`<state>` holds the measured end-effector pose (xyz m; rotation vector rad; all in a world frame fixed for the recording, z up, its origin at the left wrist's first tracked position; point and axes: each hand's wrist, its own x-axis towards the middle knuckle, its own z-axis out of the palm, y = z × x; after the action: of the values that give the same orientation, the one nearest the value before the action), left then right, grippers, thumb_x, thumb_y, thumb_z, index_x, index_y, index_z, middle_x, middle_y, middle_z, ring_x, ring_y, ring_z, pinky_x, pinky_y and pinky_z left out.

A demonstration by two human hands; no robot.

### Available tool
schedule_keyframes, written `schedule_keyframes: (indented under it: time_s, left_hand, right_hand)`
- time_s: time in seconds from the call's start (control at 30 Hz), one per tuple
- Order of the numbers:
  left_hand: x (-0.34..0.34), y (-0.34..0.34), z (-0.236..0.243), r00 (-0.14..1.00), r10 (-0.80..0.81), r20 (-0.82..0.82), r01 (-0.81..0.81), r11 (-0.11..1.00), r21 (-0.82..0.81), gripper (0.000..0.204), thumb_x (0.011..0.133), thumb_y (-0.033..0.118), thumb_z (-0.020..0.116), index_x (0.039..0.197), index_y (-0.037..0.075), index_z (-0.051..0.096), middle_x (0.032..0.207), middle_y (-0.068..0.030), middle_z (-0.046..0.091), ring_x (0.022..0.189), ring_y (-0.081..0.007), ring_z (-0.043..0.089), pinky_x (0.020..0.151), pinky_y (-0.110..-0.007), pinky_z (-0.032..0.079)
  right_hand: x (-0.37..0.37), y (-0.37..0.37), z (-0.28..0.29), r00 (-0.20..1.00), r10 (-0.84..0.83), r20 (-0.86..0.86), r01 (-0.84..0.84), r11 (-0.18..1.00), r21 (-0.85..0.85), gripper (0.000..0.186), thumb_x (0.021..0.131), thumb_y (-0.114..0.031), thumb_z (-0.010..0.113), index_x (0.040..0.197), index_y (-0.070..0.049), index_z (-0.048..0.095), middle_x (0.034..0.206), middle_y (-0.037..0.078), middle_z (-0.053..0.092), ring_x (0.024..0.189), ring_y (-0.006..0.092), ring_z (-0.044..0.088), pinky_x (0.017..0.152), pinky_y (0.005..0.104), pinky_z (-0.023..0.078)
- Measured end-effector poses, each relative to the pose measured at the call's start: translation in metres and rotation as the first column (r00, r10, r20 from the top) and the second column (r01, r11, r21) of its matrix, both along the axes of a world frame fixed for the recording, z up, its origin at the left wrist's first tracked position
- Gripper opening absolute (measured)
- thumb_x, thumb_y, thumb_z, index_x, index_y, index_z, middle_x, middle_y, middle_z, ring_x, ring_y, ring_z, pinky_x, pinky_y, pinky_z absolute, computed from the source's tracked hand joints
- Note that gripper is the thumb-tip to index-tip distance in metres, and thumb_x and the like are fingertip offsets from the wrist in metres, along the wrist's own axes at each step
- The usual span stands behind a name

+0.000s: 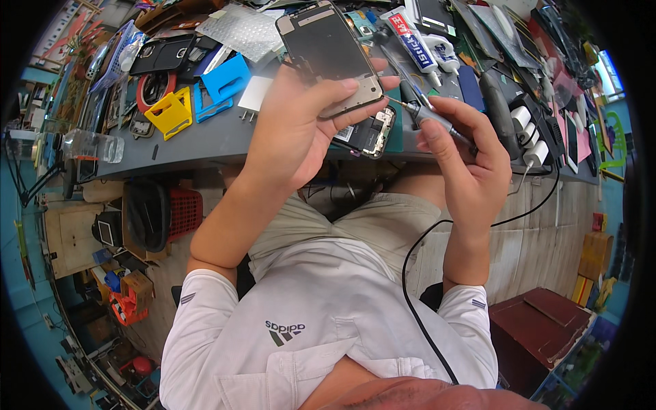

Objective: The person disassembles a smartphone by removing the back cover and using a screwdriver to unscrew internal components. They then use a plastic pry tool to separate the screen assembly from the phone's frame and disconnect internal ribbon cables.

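Note:
My left hand (301, 130) is closed on a phone screen assembly (326, 51), its dark back side up, tilted above the table. The thumb presses near its lower end and the fingertips show past its right edge. In my right hand (471, 150) is a slim grey screwdriver (441, 121), held between thumb and fingers. Its thin tip points left, close to the lower right corner of the screen assembly; whether it touches I cannot tell. Below the screen assembly, an opened phone body (372, 133) lies on the table, its inner parts bare and partly covered by my left hand.
A yellow phone stand (169, 113) and blue holders (225, 78) lie left on the grey table (198, 147). Behind are bubble wrap (242, 31) and a glue tube (410, 41). White chargers (536, 154) with cables sit right. A black cable (410, 273) runs across my shirt.

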<state>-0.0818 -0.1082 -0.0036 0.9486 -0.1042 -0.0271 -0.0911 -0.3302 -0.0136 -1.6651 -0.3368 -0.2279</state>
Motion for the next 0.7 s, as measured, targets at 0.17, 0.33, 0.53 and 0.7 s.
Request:
schedule_keyframes:
  time_s: [0.17,0.33,0.53,0.7]
  left_hand:
    - [0.001,0.003,-0.001,1.0,0.008,0.001,-0.009,1.0,0.02,0.045,0.103,-0.005,0.054,0.147,-0.01,0.048,0.14,-0.0312,0.065,0.128,-0.0441,0.068,0.105,-0.047,0.064]
    - [0.001,0.013,-0.003,0.998,0.059,0.017,-0.06,0.991,0.119,0.043,0.102,-0.005,0.054,0.144,-0.008,0.048,0.137,-0.0315,0.066,0.121,-0.0437,0.072,0.098,-0.046,0.067]
    - [-0.01,0.023,0.004,0.998,-0.045,-0.052,0.058,0.954,0.294,0.048,0.1,-0.005,0.057,0.145,-0.005,0.043,0.135,-0.0311,0.068,0.107,-0.0407,0.078,0.087,-0.044,0.071]
    - [-0.012,0.011,0.004,0.988,-0.115,-0.1,0.144,0.924,0.355,0.053,0.099,-0.007,0.059,0.148,-0.003,0.039,0.135,-0.0301,0.068,0.111,-0.0369,0.077,0.087,-0.043,0.071]
  right_hand:
    - [0.001,0.001,0.003,0.997,0.002,0.079,-0.002,1.0,0.0,0.033,0.095,-0.001,0.08,0.127,0.001,0.072,0.114,0.01,0.075,0.104,0.0139,0.073,0.081,0.025,0.059]
    - [0.003,-0.003,0.002,0.995,-0.031,0.099,0.035,0.999,-0.038,0.032,0.094,-0.001,0.08,0.124,0.001,0.073,0.113,0.01,0.075,0.101,0.0144,0.074,0.078,0.0255,0.059]
    - [0.007,-0.006,0.004,0.993,-0.026,0.118,0.051,0.977,-0.209,0.027,0.09,0.0,0.081,0.116,0.002,0.075,0.105,0.01,0.077,0.094,0.0131,0.075,0.073,0.0261,0.059]
    - [0.007,-0.003,0.001,0.982,-0.008,0.189,0.065,0.952,-0.3,0.026,0.088,0.0,0.081,0.114,0.001,0.075,0.101,0.011,0.077,0.086,0.0153,0.076,0.069,0.0269,0.059]
